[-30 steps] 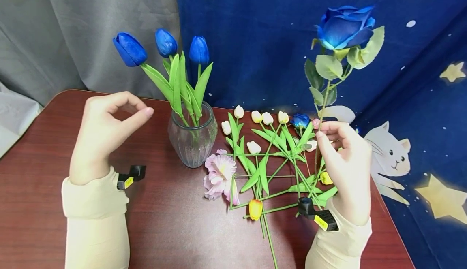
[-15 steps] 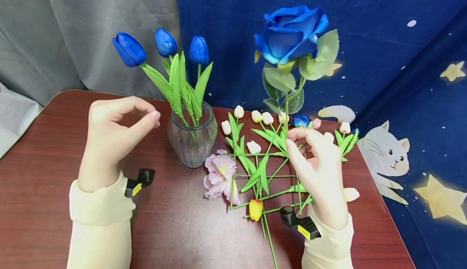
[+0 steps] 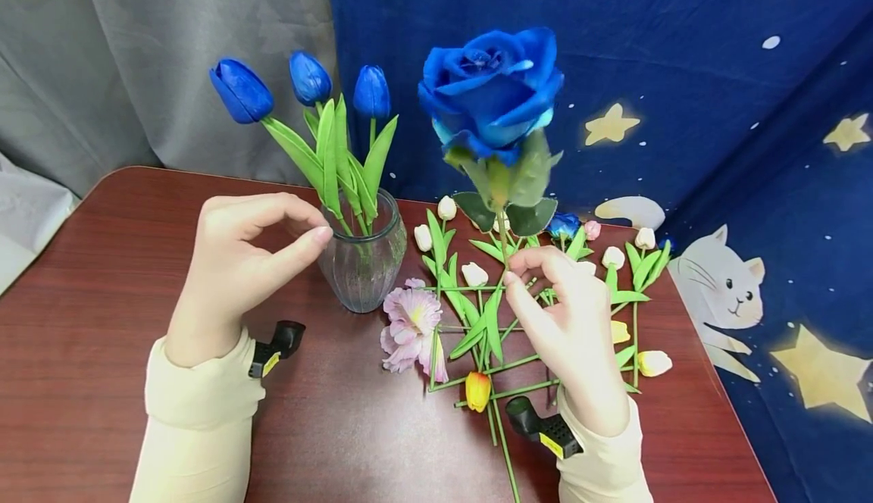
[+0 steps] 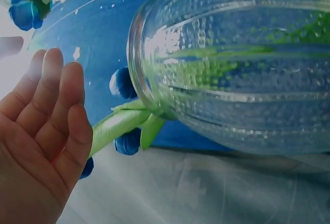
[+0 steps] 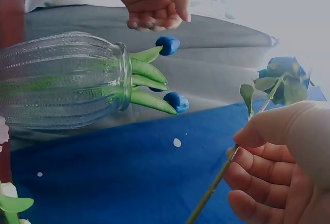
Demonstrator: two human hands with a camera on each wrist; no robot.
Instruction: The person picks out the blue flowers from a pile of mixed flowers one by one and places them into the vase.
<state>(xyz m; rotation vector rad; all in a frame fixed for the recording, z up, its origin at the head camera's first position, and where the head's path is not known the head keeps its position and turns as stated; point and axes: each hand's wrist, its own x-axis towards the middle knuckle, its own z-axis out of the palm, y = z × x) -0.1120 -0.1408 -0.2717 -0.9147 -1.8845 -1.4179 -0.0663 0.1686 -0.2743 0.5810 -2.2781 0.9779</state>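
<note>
My right hand [image 3: 569, 329] pinches the stem of a large blue artificial rose [image 3: 491, 98] between thumb and fingers. The bloom stands upright above the hand, and in the right wrist view the thin stem [image 5: 210, 189] runs on below the fingers. A clear ribbed glass vase [image 3: 361, 279] holds several blue tulips [image 3: 242, 91] with green leaves. Beside the vase's left rim my left hand [image 3: 252, 268] hovers with nothing in it, its fingers loosely bent. The left wrist view shows those fingers [image 4: 71, 87] apart from the glass.
Several white and yellow tulips [image 3: 475, 276] lie with crossed stems on the brown table [image 3: 341, 427]. A pink flower [image 3: 411, 327] and an orange-yellow tulip [image 3: 478, 392] lie nearer me. Another blue rose [image 3: 563, 225] lies behind them. Grey and blue curtains [image 3: 450, 3] hang behind the table.
My right hand has carried the blue rose leftward, and the bloom now tips more toward me. My left hand has moved right, closer to the vase. The tulips in the vase stay put.
</note>
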